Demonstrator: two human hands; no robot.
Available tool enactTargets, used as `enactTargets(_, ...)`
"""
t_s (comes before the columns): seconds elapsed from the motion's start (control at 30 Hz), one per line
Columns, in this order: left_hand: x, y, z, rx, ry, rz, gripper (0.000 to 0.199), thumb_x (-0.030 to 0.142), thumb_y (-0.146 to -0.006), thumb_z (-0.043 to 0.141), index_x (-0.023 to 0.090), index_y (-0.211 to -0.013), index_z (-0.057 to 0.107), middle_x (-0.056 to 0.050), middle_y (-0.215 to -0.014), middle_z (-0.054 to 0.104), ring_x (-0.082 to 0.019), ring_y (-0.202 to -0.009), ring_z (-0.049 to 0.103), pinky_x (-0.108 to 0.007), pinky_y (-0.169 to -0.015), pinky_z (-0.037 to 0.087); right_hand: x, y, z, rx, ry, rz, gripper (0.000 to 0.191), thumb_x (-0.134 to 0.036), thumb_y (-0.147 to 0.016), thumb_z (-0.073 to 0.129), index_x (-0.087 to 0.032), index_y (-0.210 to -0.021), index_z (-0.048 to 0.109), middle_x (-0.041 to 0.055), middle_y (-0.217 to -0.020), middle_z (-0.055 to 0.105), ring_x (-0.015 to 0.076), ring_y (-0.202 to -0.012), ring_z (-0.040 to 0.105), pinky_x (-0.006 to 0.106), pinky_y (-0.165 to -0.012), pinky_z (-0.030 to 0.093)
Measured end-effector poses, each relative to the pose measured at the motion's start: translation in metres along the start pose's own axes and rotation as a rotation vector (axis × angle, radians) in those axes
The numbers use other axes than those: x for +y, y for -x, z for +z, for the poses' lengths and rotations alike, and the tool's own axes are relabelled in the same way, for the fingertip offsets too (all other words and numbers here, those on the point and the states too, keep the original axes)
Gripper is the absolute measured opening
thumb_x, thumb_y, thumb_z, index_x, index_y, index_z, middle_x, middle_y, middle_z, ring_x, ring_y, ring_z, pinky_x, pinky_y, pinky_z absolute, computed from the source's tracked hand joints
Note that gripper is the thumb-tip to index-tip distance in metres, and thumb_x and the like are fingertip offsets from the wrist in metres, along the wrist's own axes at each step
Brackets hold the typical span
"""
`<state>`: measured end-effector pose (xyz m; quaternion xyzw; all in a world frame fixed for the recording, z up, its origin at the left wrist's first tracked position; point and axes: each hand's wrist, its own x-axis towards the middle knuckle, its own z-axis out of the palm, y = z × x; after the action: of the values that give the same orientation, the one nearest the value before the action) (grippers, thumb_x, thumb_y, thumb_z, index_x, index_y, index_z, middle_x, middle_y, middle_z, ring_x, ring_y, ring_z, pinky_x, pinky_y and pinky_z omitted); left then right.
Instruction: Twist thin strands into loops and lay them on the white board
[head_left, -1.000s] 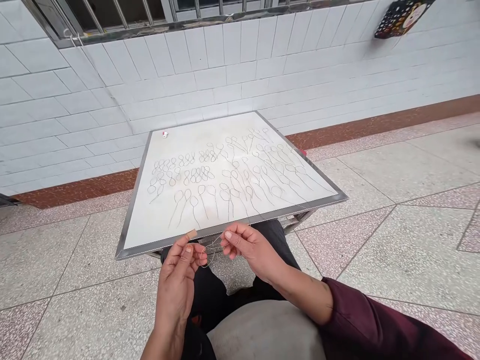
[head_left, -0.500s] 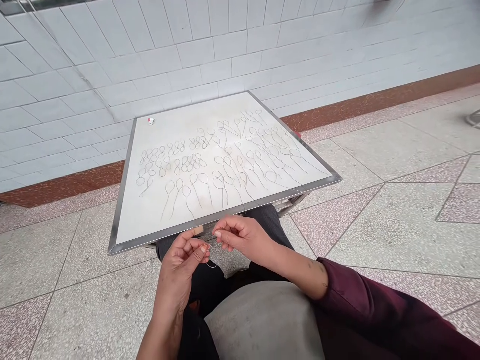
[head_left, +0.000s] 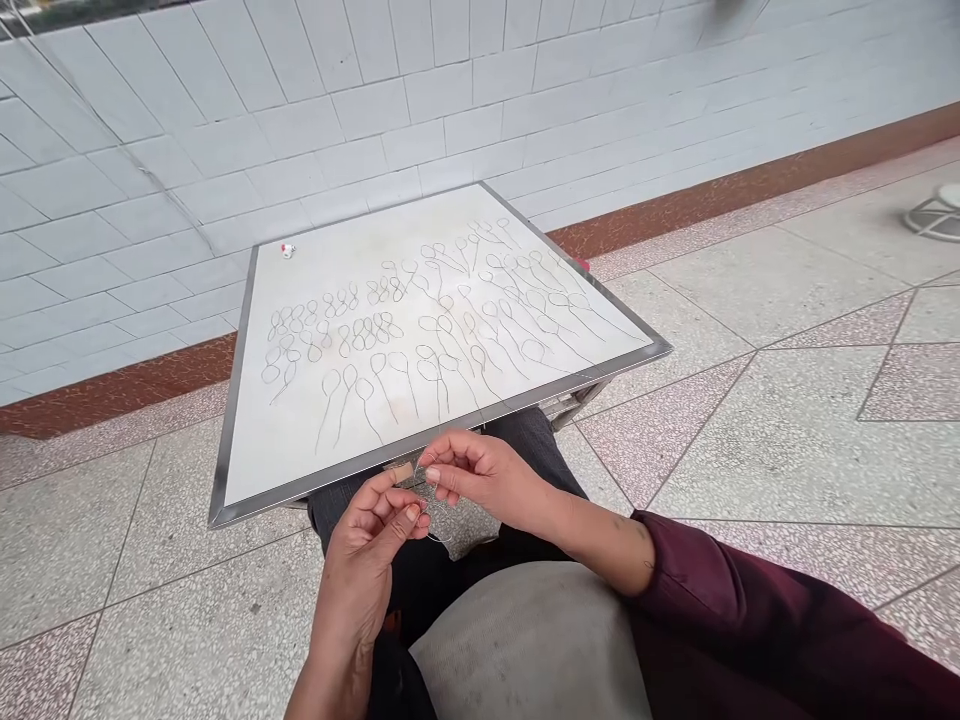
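Note:
My left hand (head_left: pixel 379 525) pinches a thin wire (head_left: pixel 441 538) between thumb and fingers, just below the near edge of the white table (head_left: pixel 292 460). A tan wrap covers the tip of its index finger. Close beside it, my right hand (head_left: pixel 472 472) is closed in a pinch on the same thin wire, part of which curves between the two hands. On the tabletop lie several looped wires (head_left: pixel 365 390), some with long tails and others in double loops. The fine detail of the wire at the fingertips is too small to tell.
A small red and white object (head_left: pixel 288 251) sits at the table's far left corner. Behind the table is a white tiled wall (head_left: pixel 360 130). A round stool (head_left: pixel 934 215) stands at the far right on the speckled floor. My legs are under the near edge.
The view has shifted slightly, so the table appears further left. My hands remain close together, and a wire curve now shows more clearly beside the right fingertips.

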<state>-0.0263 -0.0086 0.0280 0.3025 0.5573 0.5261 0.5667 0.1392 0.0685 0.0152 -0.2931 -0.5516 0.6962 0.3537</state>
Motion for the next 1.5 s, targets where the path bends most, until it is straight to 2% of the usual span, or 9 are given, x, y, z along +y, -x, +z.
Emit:
enactTargets(0.2,0.000,0.001,0.002,-0.017,0.024,-0.015,0.040,0.031,-0.073,0.085,0.019,-0.110,0.076,-0.002,-0.083,0.068,-0.015,-0.074,0.066,-0.028,-0.073,0.054,0.000,0.000,-0.001,0.014,-0.020,0.003,0.019,-0.038,-0.085,0.072,-0.021,-0.092,0.066,-0.0028,-0.076,0.066,0.0108,-0.065,0.063,0.027,-0.066,0.056)
enactTargets(0.6,0.000,0.004,0.002,-0.069,-0.053,-0.034,0.046,0.031,-0.074,0.085,0.020,-0.116,0.073,-0.004,-0.082,0.072,-0.018,-0.076,0.068,-0.030,-0.076,0.054,-0.006,0.004,0.001,0.048,0.106,-0.021,0.009,-0.030,-0.087,0.067,-0.021,-0.086,0.068,-0.0035,-0.073,0.066,0.0107,-0.063,0.063,0.025,-0.062,0.054)
enactTargets(0.77,-0.002,0.002,0.003,-0.043,-0.004,-0.053,0.045,0.028,-0.069,0.088,0.020,-0.111,0.074,-0.004,-0.080,0.073,-0.017,-0.074,0.068,-0.029,-0.072,0.054,0.000,0.003,0.002,0.051,0.106,-0.066,0.009,-0.032,-0.086,0.070,-0.023,-0.089,0.069,-0.0025,-0.078,0.069,0.0115,-0.064,0.064,0.026,-0.063,0.054)
enactTargets(0.9,0.000,0.002,0.004,-0.016,0.065,-0.083,0.048,0.025,-0.066,0.090,0.019,-0.111,0.074,-0.004,-0.080,0.072,-0.016,-0.074,0.066,-0.027,-0.070,0.053,0.000,0.004,0.000,0.051,0.144,-0.110,0.009,-0.031,-0.086,0.070,-0.025,-0.093,0.069,-0.0008,-0.086,0.070,0.0141,-0.075,0.066,0.029,-0.069,0.054)
enactTargets(1.0,0.002,0.003,0.004,-0.012,0.088,-0.091,0.050,0.025,-0.066,0.090,0.018,-0.113,0.073,-0.004,-0.080,0.072,-0.015,-0.074,0.065,-0.026,-0.070,0.053,-0.001,0.005,-0.003,0.005,0.212,-0.117,0.011,-0.031,-0.087,0.071,-0.025,-0.095,0.070,0.0002,-0.088,0.070,0.0160,-0.082,0.066,0.030,-0.072,0.053)
enactTargets(1.13,0.002,0.003,0.002,-0.009,0.135,-0.109,0.050,0.023,-0.066,0.090,0.020,-0.113,0.073,-0.002,-0.081,0.071,-0.013,-0.073,0.066,-0.025,-0.071,0.054,0.000,0.006,-0.006,-0.081,0.282,-0.135,0.009,-0.032,-0.089,0.071,-0.025,-0.094,0.071,0.0001,-0.087,0.069,0.0156,-0.079,0.065,0.029,-0.072,0.052)
enactTargets(1.23,0.000,0.003,0.000,-0.029,0.177,-0.133,0.049,0.021,-0.066,0.090,0.021,-0.112,0.074,-0.002,-0.081,0.071,-0.013,-0.073,0.065,-0.025,-0.072,0.054,0.000,0.006,-0.009,-0.118,0.399,-0.226,0.008,-0.031,-0.094,0.066,-0.025,-0.095,0.071,0.0007,-0.087,0.069,0.0162,-0.080,0.063,0.030,-0.074,0.052)
enactTargets(1.33,-0.001,0.002,0.000,-0.038,0.211,-0.143,0.048,0.020,-0.066,0.089,0.020,-0.111,0.074,-0.001,-0.079,0.069,-0.012,-0.073,0.064,-0.024,-0.071,0.055,0.000,0.006,-0.010,-0.130,0.525,-0.313,0.015,-0.030,-0.099,0.057,-0.027,-0.102,0.071,0.0022,-0.090,0.066,0.0176,-0.085,0.061,0.032,-0.077,0.051)
enactTargets(1.5,-0.003,0.001,0.001,0.043,0.224,-0.088,0.048,0.021,-0.065,0.090,0.020,-0.110,0.074,0.000,-0.080,0.069,-0.011,-0.070,0.064,-0.023,-0.069,0.055,0.004,0.009,-0.008,-0.116,0.584,-0.330,0.025,-0.026,-0.102,0.048,-0.028,-0.119,0.066,0.0037,-0.096,0.061,0.0171,-0.083,0.058,0.032,-0.077,0.052)
